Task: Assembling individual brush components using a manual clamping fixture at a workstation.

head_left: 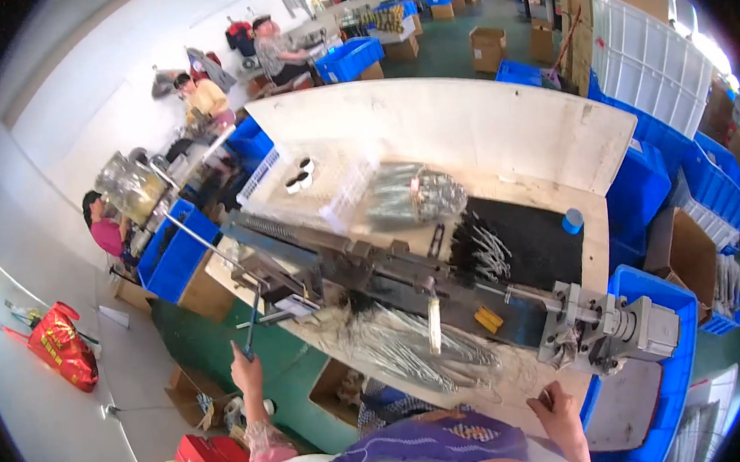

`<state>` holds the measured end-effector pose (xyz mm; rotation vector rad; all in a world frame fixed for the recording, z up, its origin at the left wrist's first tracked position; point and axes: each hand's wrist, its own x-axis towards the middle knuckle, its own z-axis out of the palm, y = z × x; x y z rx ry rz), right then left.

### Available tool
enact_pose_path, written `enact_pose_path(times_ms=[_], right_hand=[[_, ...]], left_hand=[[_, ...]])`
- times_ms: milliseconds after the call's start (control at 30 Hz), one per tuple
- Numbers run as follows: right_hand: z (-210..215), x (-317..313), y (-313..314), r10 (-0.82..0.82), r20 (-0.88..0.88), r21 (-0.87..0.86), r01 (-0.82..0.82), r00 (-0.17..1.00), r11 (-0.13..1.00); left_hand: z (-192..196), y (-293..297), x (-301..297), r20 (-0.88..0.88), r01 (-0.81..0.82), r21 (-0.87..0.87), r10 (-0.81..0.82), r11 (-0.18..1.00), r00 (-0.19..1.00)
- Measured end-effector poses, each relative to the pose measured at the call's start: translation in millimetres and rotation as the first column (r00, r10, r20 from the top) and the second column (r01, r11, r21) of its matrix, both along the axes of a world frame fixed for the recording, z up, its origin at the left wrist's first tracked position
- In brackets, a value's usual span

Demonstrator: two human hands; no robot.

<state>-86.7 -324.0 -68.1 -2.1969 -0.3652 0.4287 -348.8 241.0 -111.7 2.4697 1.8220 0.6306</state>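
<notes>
Looking down from the head view: the left hand [246,370] is raised with its fingers wrapped shut around the end of a thin metal lever rod [253,323] that runs up into the long grey machine [408,281] lying across the counter [465,121]. The right hand [556,407] rests at the near counter edge by the machine's motor block [626,330]; fingers curled, something small may be pinched in them, can't tell. Progress, my read: mid-batch. A heap of clear bags of metal parts [412,348] lies on the near side of the machine, another clear bag of parts [415,195] sits behind it, and loose pale pieces [487,253] are spread on the black mat [534,241], so plenty is apparently unprocessed; how many are finished doesn't show. Packaging: a white lattice tray [324,183] at back left holds a few small white cups [299,174]; a small blue roll [572,220] stands at the mat's right edge; a yellow tab [488,319] lies on the machine bed. Blue plastic crates [693,183] are stacked along the right, one blue crate [174,253] at the counter's left end, a white crate panel [645,57] leaning top right. Open brown cartons [488,47] are on the green floor behind, another carton [342,389] under the counter. A red printed bag [60,345] lies on the white surface far left. Other workers [202,97] are seated at back left.
</notes>
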Motion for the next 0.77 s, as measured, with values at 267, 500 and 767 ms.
enact_pose_path(times_ms=[267, 500, 767], right_hand=[[72, 28, -14, -0.107, 0.280, 0.181, 0.056, 0.954, 0.982], [174, 49, 95, 0.513, 0.655, 0.053, -0.711, 0.554, 0.701], [114, 110, 100, 0.316, 0.625, -0.110, -0.320, 0.714, 0.941]], left_hand=[[83, -145, 139, 0.351, 0.771, 0.099, -0.747, 0.629, 0.565], [164, -273, 197, 0.681, 0.815, -0.309, -0.712, -0.490, -0.170], [56, -175, 184, 0.646, 0.981, -0.180, -0.744, 0.064, 0.168]])
